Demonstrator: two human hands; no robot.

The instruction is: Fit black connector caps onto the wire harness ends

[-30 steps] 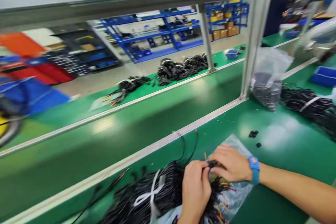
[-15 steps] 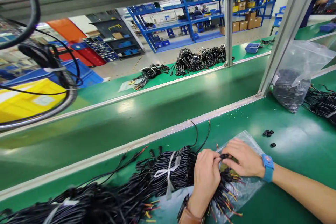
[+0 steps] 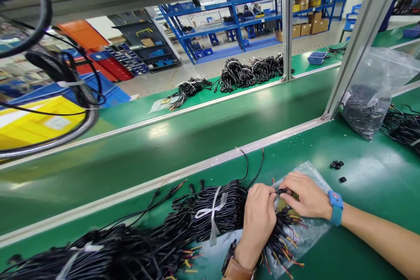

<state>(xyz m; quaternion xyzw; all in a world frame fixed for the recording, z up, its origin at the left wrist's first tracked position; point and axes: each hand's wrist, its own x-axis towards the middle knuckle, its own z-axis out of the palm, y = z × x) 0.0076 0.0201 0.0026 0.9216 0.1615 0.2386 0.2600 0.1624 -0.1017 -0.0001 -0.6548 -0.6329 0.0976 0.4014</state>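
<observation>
Between my two hands is a small black cable connector (image 3: 281,191). My left hand (image 3: 260,210) pinches its left end, and my right hand (image 3: 303,194) grips the right end, fingers closed. Below them lie black cable ends with red and yellow wire tips (image 3: 284,245), on a clear plastic bag (image 3: 316,227). Against my left hand's left side rests a coiled black cable bundle (image 3: 226,210) tied with a white strap. A larger heap of black cables (image 3: 131,249) spreads to the lower left. My right wrist wears a blue band, my left a brown strap.
Several small black caps (image 3: 337,165) lie right of my hands. A clear bag of black parts (image 3: 365,109) stands by a metal post (image 3: 351,48). A metal rail (image 3: 197,175) runs behind the cables. More cable bundles (image 3: 243,74) lie on the far bench. A hose (image 3: 88,118) hangs at left.
The view has shifted very slightly. Both hands stay at the connector, and a little more of it shows between the fingertips.
</observation>
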